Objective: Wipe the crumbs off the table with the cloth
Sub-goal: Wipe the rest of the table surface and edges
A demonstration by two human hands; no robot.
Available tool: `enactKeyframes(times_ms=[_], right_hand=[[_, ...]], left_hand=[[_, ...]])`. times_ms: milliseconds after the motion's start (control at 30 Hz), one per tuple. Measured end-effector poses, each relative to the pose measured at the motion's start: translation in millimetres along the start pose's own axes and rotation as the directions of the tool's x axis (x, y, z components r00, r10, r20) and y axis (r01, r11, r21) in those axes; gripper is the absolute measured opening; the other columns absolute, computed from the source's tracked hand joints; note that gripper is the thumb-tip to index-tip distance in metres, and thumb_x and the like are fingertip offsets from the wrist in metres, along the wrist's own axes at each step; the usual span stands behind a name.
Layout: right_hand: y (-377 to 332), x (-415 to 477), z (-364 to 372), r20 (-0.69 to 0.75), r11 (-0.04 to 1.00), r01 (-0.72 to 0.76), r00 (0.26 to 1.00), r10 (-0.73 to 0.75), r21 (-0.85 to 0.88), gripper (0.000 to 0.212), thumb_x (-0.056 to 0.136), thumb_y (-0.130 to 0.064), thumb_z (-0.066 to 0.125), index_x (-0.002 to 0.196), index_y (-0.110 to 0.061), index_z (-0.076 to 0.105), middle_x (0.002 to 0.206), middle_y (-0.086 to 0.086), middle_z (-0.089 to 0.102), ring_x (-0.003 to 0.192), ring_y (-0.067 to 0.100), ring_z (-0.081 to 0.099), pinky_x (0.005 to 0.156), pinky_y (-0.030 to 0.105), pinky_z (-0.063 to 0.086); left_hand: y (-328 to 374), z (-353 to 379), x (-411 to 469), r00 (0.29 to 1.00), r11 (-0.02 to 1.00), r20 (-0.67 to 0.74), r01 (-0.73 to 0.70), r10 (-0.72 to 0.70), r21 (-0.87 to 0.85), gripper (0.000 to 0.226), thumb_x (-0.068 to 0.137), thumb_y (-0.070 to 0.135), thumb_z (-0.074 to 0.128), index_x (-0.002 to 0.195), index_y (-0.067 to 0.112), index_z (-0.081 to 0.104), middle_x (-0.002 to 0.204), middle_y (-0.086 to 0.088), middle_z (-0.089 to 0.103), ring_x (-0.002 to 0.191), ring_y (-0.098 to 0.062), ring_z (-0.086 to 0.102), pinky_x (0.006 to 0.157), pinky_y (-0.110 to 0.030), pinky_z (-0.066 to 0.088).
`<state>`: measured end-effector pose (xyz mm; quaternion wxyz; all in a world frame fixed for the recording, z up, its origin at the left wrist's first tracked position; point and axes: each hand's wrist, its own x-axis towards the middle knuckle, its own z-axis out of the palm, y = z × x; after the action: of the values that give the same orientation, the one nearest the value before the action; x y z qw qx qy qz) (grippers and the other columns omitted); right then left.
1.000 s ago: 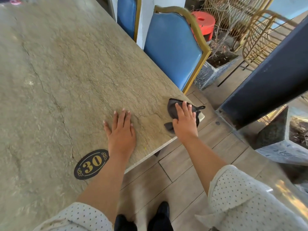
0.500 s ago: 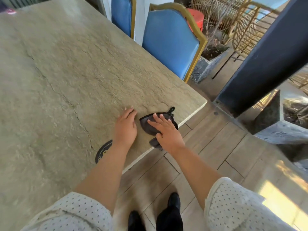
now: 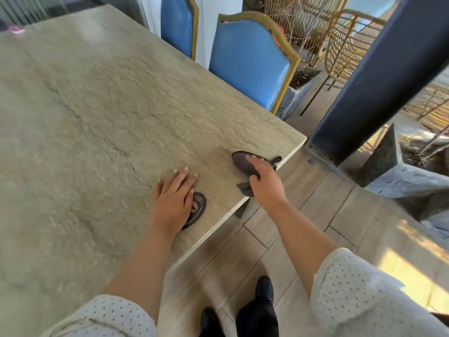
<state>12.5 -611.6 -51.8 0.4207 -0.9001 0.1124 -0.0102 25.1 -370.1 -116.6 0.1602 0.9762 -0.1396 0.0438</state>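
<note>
On cracked stone table (image 3: pixel 97 105), cloth (image 3: pixel 240 161) nr corner, blue chairs (image 3: pixel 250 62), plank floor (image 3: pixel 315 203)

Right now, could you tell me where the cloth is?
In the head view, the cloth lies under the right hand, near the right corner of the table.

The left sleeve (image 3: pixel 104 317) and right sleeve (image 3: pixel 364 295) are loose, cream-white cloth with small dark dots, ending above bare forearms. Dark trousers (image 3: pixel 257 321) and black shoes (image 3: pixel 266 288) are worn.
</note>
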Motion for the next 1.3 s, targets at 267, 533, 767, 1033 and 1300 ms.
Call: enactKeyframes(times_ms=[267,533,767,1033,1300], right_hand=[[-1,-17,53,0.154,0.95,0.172,0.979,-0.135,-0.26,0.06,0.094,-0.007,0.038,0.149,-0.026,0.025,0.16,-0.004,0.005,0.147,0.016,-0.007,0.117,0.03,-0.01],[-5,56,51,0.077,0.849,-0.019,0.995,0.071,-0.528,0.06,0.098,-0.026,0.03,0.152,-0.027,0.004,0.16,0.003,-0.012,0.146,0.024,-0.014,0.119,0.041,-0.005],[-25,35,82,0.355,0.848,0.373,0.904,-0.24,-0.377,0.058,0.095,-0.014,0.033,0.148,-0.036,0.025,0.16,-0.011,0.004,0.147,0.012,-0.004,0.119,0.033,-0.005],[-2,9,52,0.291,0.912,0.263,0.941,-0.171,-0.315,0.057,0.094,-0.007,0.035,0.146,-0.031,0.033,0.16,-0.007,0.01,0.147,0.013,-0.002,0.115,0.028,-0.009],[-16,-18,83,0.345,0.858,0.371,0.905,-0.249,-0.355,0.06,0.094,-0.008,0.033,0.149,-0.031,0.024,0.16,-0.007,0.006,0.148,0.015,-0.003,0.118,0.031,-0.006]], left_hand=[[-4,3,1,1.0,0.996,-0.016,-0.016,0.014,-0.089,0.049,0.098,0.035,0.022,0.143,0.031,0.041,0.154,0.011,0.032,0.146,-0.012,0.019,0.118,-0.048,0.014],[-5,2,-1,0.998,0.993,-0.039,0.035,-0.039,-0.109,0.057,0.096,0.035,0.019,0.147,0.016,0.035,0.156,0.004,0.028,0.147,-0.013,0.013,0.121,-0.043,0.008],[-9,1,1,0.988,0.945,-0.107,0.071,-0.11,-0.32,0.045,0.095,0.003,0.039,0.139,0.008,0.045,0.148,-0.006,0.04,0.14,-0.02,0.032,0.119,-0.044,0.02],[-31,-21,-48,0.982,0.984,-0.125,0.122,-0.138,-0.127,0.038,0.094,0.011,0.047,0.131,0.014,0.055,0.142,0.002,0.049,0.132,-0.018,0.044,0.112,-0.05,0.032],[-32,-22,-74,0.978,0.981,-0.082,0.193,-0.194,-0.009,0.051,0.096,0.033,0.022,0.142,0.023,0.043,0.152,0.008,0.037,0.143,-0.012,0.028,0.117,-0.046,0.019]])
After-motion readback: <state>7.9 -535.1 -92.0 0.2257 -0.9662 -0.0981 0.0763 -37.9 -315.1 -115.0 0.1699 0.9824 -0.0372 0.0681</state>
